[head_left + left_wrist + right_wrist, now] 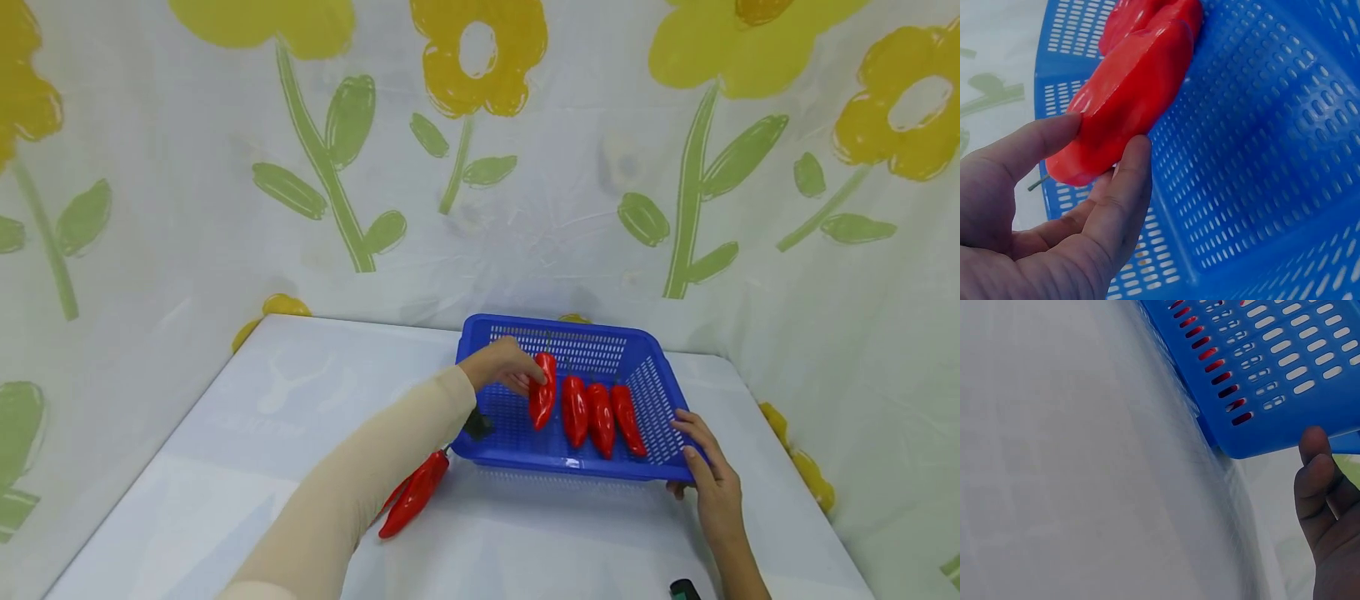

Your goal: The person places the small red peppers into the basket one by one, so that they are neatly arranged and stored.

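Observation:
My left hand (512,367) is inside the blue plastic basket (570,467) and pinches a glossy red pepper (543,400) between thumb and fingers. The left wrist view shows this pepper (1129,94) close up, its thin green stem beyond the thumb and other red peppers (1141,22) just past it. Three red peppers (600,421) lie side by side in the basket, right of the held one. My right hand (716,487) grips the basket's front right corner, and the right wrist view has its fingertips (1314,440) at the rim.
Red peppers (416,493) lie on the white table (525,550) left of the basket, partly hidden by my left sleeve (375,467). A small black and green object (682,590) shows at the bottom edge. Behind the table hangs a flower-printed cloth (540,200).

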A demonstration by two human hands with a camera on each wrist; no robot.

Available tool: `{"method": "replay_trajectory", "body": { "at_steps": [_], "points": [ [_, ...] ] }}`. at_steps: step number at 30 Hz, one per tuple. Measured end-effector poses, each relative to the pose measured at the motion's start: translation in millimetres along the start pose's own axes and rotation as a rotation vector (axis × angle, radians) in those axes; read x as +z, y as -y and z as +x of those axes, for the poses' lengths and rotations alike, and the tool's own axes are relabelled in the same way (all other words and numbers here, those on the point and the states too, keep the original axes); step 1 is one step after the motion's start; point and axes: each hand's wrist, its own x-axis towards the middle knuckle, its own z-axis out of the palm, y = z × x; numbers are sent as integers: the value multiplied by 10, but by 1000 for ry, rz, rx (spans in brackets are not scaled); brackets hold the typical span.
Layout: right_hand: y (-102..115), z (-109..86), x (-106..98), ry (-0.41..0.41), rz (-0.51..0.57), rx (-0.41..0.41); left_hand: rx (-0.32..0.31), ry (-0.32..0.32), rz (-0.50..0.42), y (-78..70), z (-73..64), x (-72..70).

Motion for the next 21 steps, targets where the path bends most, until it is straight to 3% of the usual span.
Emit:
{"method": "replay_trajectory", "body": {
  "at_steps": [8, 15, 21],
  "points": [
    [-4, 4, -4, 4, -4, -4, -45, -36, 23, -3, 124, 124],
    [-30, 8, -19, -8, 6, -8, -69, 45, 36, 42, 225, 163],
    [-32, 16, -9, 15, 28, -19, -90, 35, 61, 99, 237, 208]
  ]
}}
